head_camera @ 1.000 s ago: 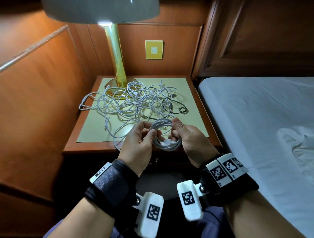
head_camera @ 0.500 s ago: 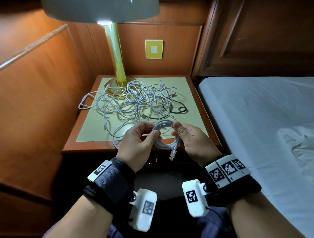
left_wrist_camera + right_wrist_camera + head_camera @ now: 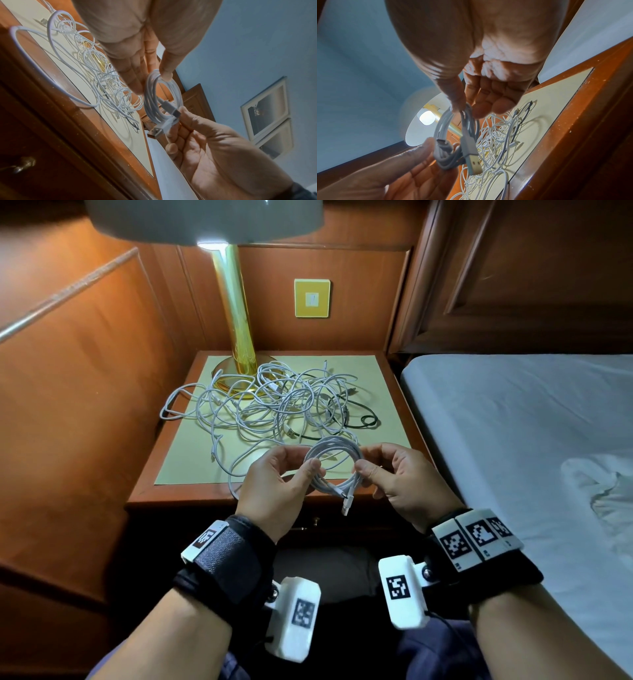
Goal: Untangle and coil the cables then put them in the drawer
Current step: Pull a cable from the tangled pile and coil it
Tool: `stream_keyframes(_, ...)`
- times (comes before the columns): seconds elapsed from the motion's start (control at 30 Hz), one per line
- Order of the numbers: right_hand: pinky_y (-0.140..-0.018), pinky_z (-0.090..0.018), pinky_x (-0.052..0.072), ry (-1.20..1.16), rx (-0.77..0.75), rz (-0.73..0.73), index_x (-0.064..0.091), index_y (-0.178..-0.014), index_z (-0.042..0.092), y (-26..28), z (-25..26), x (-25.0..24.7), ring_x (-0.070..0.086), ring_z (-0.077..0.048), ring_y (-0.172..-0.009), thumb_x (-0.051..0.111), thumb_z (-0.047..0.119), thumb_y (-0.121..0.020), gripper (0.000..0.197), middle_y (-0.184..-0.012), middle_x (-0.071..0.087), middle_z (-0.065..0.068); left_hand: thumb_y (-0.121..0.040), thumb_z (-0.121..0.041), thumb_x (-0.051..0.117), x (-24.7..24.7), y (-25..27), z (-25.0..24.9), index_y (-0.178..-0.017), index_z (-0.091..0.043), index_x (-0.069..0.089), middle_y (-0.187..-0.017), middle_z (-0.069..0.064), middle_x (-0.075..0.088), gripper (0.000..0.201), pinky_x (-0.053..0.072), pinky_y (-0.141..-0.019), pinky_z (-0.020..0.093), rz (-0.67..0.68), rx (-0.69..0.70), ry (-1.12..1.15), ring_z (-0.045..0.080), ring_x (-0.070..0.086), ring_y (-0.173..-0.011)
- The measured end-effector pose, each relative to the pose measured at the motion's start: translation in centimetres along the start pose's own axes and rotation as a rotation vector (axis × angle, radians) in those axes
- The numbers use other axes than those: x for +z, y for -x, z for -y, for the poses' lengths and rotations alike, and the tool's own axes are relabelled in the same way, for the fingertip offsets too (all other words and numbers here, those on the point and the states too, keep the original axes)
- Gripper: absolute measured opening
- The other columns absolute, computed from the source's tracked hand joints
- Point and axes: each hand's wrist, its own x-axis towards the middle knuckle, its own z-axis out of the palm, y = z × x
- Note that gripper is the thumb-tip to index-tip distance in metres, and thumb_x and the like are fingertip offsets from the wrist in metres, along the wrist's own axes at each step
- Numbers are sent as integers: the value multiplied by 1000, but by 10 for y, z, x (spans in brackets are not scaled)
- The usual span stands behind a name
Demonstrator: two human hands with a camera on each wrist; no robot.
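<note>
A small coil of white cable (image 3: 334, 451) hangs in the air over the nightstand's front edge, held between both hands. My left hand (image 3: 310, 463) pinches its left side and my right hand (image 3: 364, 465) pinches its right side. The coil's USB plug (image 3: 346, 508) dangles free below it. In the left wrist view, thumb and fingers of the left hand (image 3: 154, 81) pinch the coil (image 3: 178, 94) at the top. The right hand (image 3: 469, 109) pinches the same coil (image 3: 441, 128) in the right wrist view. A tangle of white cables (image 3: 274, 402) with one black cable (image 3: 363, 419) lies behind. The drawer's knob (image 3: 315, 521) sits below.
A gold lamp (image 3: 236, 313) stands at the back left of the nightstand (image 3: 416, 436), its base under the tangle. A cream mat (image 3: 373, 392) covers the top. A bed with a white sheet (image 3: 513, 422) lies to the right. Wood panelling closes in the left side.
The USB plug, held against the coil a second ago, has dropped and now hangs below it. Both hands have shifted slightly while keeping hold of the coil.
</note>
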Motion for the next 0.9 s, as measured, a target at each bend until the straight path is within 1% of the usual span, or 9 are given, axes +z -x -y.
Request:
stream_keyframes(0.13,-59,-17,49,31,-3,-36,70,-99,18,-4,-4,0,66,-12,-72,67,12,-93,9,-85,73,-4,-90,-13,72,1,1,0,-98,-11,69,-92,9,75,8,61,-75,39,12,-20,9,28,73,-89)
stream_keyframes(0.2,-59,-17,50,22,9,-37,70,-100,15,-4,-4,0,66,-11,-70,66,11,-93,9,-82,72,-3,-92,-11,69,2,1,2,-96,-14,69,-92,8,75,5,61,-73,40,16,-16,-11,27,73,-90)
stream_keyframes(0.33,-54,-17,49,11,18,-20,69,-100,10,-1,-1,3,65,-6,-63,65,9,-94,7,-78,71,-1,-96,-11,61,2,0,1,-90,-15,67,-78,0,69,10,52,-67,37,86,-16,-10,20,66,-79)
stream_keyframes(0.43,-52,-19,46,45,2,-14,69,-99,12,1,1,3,61,-2,-56,64,13,-96,6,-70,69,5,-85,-23,59,1,1,-2,-87,-13,64,-74,-4,65,11,46,-64,30,157,-65,97,14,61,-74)
stream_keyframes(0.53,-50,-12,44,15,-14,5,65,-98,6,3,5,4,57,2,-48,60,7,-97,6,-66,64,4,-80,-25,58,2,3,-5,-89,-12,63,-78,-1,67,17,45,-63,29,177,-94,158,16,61,-75)
stream_keyframes(0.6,-50,-10,44,29,-37,24,64,-98,6,5,7,4,57,3,-47,58,5,-98,6,-65,62,5,-83,-25,61,3,4,-6,-88,-12,63,-79,-1,68,14,44,-59,26,173,-121,179,14,61,-73)
stream_keyframes(0.7,-53,-9,43,85,-67,40,65,-95,12,5,5,5,57,1,-50,60,9,-98,6,-64,62,8,-97,-20,61,3,4,-6,-85,-12,62,-76,-4,70,14,43,-57,26,140,-98,113,10,62,-69)
stream_keyframes(0.77,-54,-10,43,82,-68,48,65,-95,16,4,4,5,59,0,-53,61,10,-97,7,-68,65,6,-97,-12,61,3,3,-7,-88,-11,61,-77,-2,73,9,42,-54,22,120,-71,87,7,63,-64)
stream_keyframes(0.9,-50,-9,44,-47,-59,47,62,-99,9,4,6,7,58,0,-49,59,4,-97,6,-76,65,-4,-96,1,55,6,4,-10,-97,-14,57,-71,-2,69,15,35,-44,20,122,-62,160,10,55,-56)
